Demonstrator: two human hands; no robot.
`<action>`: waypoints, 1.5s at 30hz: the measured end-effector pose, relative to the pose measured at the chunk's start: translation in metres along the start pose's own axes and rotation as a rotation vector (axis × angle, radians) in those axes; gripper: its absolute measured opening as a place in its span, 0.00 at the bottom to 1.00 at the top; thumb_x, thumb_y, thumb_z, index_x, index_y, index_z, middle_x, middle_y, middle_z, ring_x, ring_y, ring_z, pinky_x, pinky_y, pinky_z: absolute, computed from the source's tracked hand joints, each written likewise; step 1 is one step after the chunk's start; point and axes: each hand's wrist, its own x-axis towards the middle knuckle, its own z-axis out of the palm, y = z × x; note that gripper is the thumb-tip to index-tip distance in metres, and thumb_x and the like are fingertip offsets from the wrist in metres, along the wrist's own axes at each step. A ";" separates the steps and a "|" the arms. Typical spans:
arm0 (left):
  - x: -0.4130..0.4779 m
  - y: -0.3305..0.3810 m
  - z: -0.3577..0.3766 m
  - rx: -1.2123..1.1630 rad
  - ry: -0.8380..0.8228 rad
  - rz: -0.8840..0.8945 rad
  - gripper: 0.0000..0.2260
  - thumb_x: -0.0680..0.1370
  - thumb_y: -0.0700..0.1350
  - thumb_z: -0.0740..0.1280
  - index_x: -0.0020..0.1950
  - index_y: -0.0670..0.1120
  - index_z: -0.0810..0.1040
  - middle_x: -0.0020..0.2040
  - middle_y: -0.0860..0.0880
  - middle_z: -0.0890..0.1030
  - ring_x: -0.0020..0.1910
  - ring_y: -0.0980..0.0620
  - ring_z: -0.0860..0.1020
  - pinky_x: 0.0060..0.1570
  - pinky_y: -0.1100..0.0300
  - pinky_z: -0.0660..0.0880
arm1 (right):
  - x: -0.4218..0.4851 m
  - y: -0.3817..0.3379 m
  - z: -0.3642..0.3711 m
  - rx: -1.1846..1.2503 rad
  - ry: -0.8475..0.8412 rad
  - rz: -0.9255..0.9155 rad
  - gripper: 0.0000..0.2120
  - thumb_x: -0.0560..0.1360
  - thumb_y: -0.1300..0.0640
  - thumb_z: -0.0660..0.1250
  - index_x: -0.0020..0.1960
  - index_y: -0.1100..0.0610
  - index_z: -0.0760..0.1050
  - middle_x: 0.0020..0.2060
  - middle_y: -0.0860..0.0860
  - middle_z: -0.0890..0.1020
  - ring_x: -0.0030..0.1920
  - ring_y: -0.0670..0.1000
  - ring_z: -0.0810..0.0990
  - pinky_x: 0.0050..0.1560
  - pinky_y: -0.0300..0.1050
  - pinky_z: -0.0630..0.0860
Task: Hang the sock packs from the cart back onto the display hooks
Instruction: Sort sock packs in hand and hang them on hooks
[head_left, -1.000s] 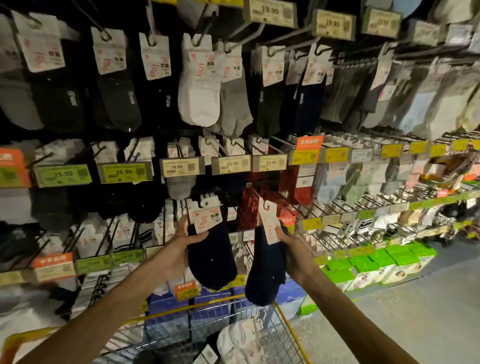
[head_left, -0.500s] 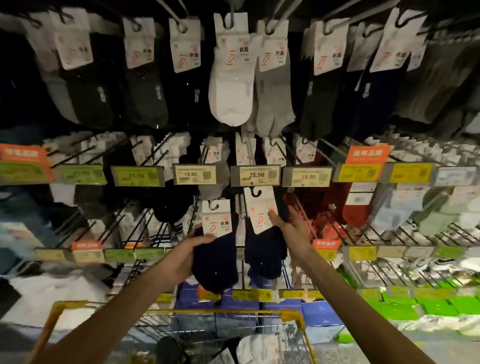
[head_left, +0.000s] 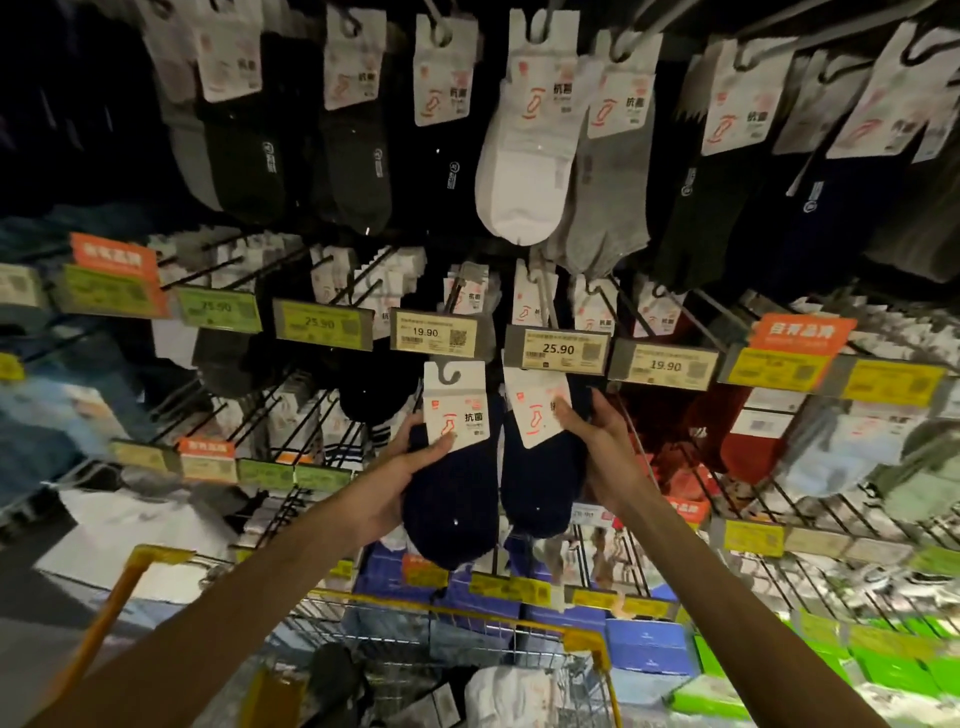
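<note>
I hold two navy sock packs with white header cards in front of the display. My left hand (head_left: 410, 467) grips the left pack (head_left: 452, 499), thumb on its card, just under the 19.90 price tag (head_left: 434, 332). My right hand (head_left: 597, 441) grips the right pack (head_left: 535, 483); the top of its card sits under the 25.90 price tag (head_left: 558, 349), and its hook hole is hidden. The display hook (head_left: 543, 291) above that tag carries other white-carded packs. The wire cart (head_left: 519, 623) with a yellow rim stands below, holding several more sock packs (head_left: 509, 696).
Rows of hooks with dark, white and grey socks fill the wall above and to both sides. Red socks (head_left: 743, 441) hang right of my right hand. Blue boxes (head_left: 644, 649) and green boxes (head_left: 883, 665) line the bottom shelf.
Both hands have risen with their packs toward the middle row of hooks. The right pack's card has gone up under the 25.90 tag, and my view has turned left and closer.
</note>
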 end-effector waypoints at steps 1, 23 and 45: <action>0.000 0.000 -0.001 0.002 -0.002 0.008 0.16 0.73 0.47 0.74 0.59 0.59 0.79 0.60 0.47 0.84 0.58 0.47 0.83 0.48 0.51 0.82 | -0.004 0.001 0.000 -0.013 -0.005 0.003 0.15 0.74 0.54 0.73 0.61 0.49 0.78 0.57 0.55 0.83 0.59 0.57 0.82 0.58 0.61 0.78; 0.009 0.003 -0.006 0.365 0.026 0.379 0.27 0.78 0.40 0.70 0.70 0.65 0.67 0.63 0.62 0.79 0.62 0.64 0.77 0.61 0.58 0.78 | -0.023 -0.006 0.034 -0.097 0.271 -0.291 0.14 0.79 0.61 0.66 0.65 0.59 0.73 0.56 0.53 0.84 0.56 0.51 0.83 0.54 0.49 0.81; 0.045 0.014 0.033 0.580 -0.064 0.268 0.19 0.70 0.69 0.70 0.56 0.63 0.84 0.57 0.63 0.83 0.59 0.66 0.78 0.62 0.64 0.71 | -0.013 0.000 0.027 -0.052 0.212 -0.422 0.14 0.79 0.61 0.66 0.64 0.49 0.75 0.59 0.48 0.82 0.61 0.49 0.80 0.55 0.41 0.79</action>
